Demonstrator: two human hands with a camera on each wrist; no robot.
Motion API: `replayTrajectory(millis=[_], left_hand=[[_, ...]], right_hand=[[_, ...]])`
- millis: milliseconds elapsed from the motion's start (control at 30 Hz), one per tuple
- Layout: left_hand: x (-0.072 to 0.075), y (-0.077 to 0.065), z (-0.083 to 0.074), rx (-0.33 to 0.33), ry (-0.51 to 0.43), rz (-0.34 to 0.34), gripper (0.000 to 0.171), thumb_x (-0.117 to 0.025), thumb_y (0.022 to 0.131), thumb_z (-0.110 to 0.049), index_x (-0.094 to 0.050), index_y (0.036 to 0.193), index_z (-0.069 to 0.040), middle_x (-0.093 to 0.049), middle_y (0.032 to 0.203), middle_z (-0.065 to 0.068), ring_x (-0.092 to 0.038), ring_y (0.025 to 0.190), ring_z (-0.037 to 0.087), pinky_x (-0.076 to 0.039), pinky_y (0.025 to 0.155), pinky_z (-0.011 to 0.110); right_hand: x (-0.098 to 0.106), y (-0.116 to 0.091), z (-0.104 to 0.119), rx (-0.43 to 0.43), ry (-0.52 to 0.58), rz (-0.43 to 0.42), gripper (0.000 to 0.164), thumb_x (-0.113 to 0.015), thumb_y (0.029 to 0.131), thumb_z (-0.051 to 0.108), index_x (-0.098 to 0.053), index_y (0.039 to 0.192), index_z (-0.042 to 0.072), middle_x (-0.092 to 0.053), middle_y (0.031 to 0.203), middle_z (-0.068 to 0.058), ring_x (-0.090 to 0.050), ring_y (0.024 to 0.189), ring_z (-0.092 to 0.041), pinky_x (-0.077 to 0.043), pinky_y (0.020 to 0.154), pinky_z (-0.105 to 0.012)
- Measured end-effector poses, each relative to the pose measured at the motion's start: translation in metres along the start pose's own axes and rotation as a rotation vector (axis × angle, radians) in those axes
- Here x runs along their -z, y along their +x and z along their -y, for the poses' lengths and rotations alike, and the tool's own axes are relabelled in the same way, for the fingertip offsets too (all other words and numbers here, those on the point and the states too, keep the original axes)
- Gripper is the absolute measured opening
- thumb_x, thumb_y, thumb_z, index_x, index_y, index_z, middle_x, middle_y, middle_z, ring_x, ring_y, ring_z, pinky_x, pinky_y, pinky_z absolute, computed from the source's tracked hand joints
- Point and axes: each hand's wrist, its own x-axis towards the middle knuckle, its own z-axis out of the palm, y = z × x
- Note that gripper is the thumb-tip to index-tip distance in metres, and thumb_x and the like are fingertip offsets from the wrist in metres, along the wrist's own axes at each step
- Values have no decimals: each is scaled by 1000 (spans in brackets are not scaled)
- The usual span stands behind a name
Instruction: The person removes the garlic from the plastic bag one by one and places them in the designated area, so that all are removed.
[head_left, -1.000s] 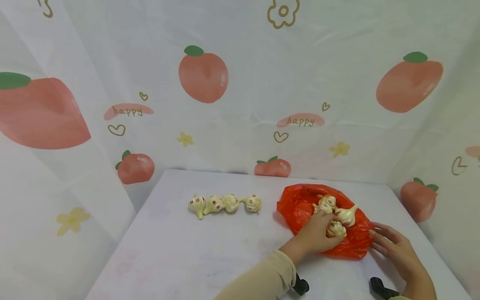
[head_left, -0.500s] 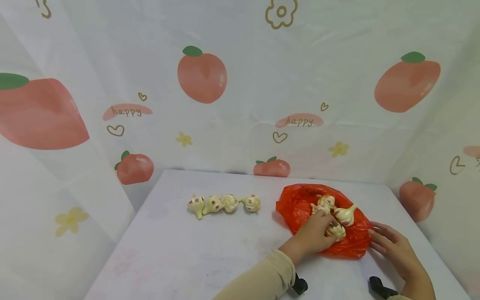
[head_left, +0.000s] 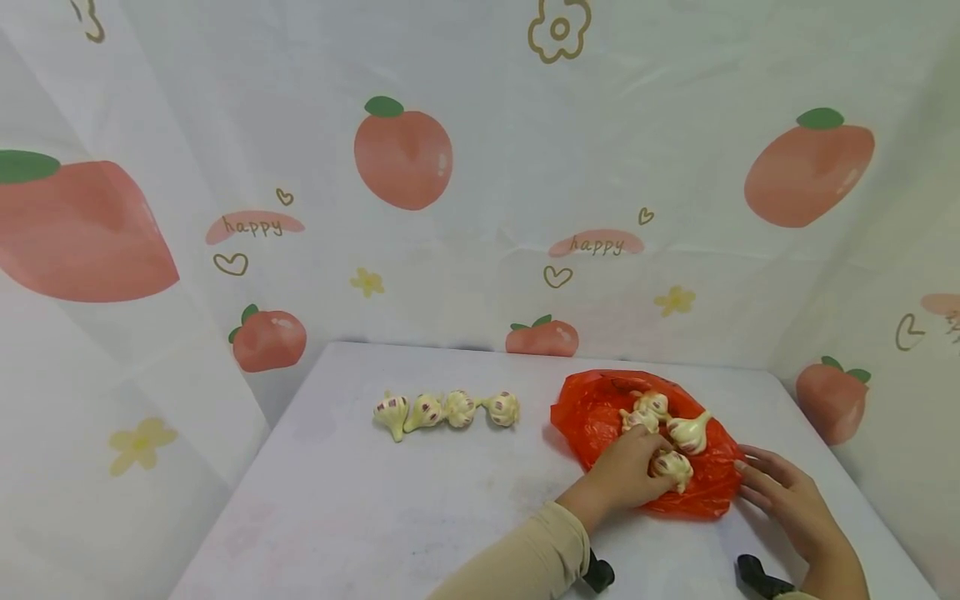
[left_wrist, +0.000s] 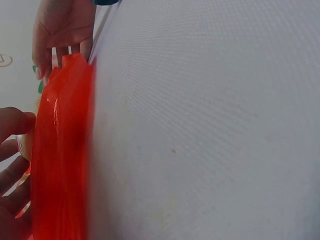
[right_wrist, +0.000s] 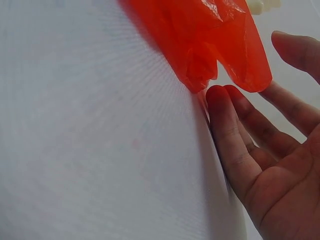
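My left hand (head_left: pixel 626 468) reaches into a spread red plastic bag (head_left: pixel 597 422) and pinches a garlic bulb (head_left: pixel 677 472) between thumb and fingers, low over the plastic. More garlic lies just beyond: a bulb (head_left: pixel 689 432) with its stem pointing up and right, and a pair partly behind my fingers, the farther bulb (head_left: pixel 652 405) among them. At the bag's right edge is my right hand (head_left: pixel 789 498), fingers extended and loosely bent, holding nothing. In the right wrist view its fingers (right_wrist: pixel 231 127) come right up to the hanging red plastic. The left wrist view mostly shows the bag's side (left_wrist: pixel 62 150).
Several garlic bulbs (head_left: pixel 459 409) stand in a row toward the back left of the white table (head_left: pixel 360 517). A fruit-printed cloth (head_left: pixel 480 167) rises behind and at both sides. Black wrist pieces (head_left: pixel 598 573) show beneath the forearms.
The pinched garlic bulb has turned within my left hand, its tip now toward the near side. My right hand stays by the bag's edge, and the row of bulbs is unchanged.
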Motion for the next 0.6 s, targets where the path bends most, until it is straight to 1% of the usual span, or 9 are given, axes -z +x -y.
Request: replayTrajectory(millis=[100, 300, 500, 600], left_hand=[[0, 0, 0, 4, -14, 0, 31, -78, 96, -32, -71, 125, -22, -58, 106, -13, -52, 89, -5, -44, 82, 6], [0, 0, 2, -8, -71, -20, 28, -78, 95, -30, -73, 121, -21, -57, 105, -13, -50, 90, -5, -43, 80, 5], [2, -1, 3, -43, -129, -49, 29, -77, 94, -28, -73, 121, -19, -58, 107, -12, -49, 91, -5, -42, 77, 3], [6, -1, 2, -76, -169, -79, 26, -77, 94, -26, -73, 119, -18, -58, 109, -12, -50, 95, -5, -43, 80, 3]], right_hand=[[0, 0, 1, -11, -1, 2, 97, -55, 104, 61, -16, 167, -1, -18, 172, -33, -54, 95, 21, -62, 90, -24], [0, 2, 1, -19, -4, 4, 98, -56, 104, 62, -15, 167, -1, -18, 172, -33, -56, 97, 18, -62, 91, -26], [0, 2, 0, -12, -3, 3, 98, -56, 104, 61, -15, 167, -1, -18, 172, -33, -57, 97, 18, -62, 92, -27], [1, 1, 0, -10, -7, 5, 98, -56, 104, 61, -15, 167, -2, -18, 172, -33, -58, 97, 18, -62, 92, -27]])
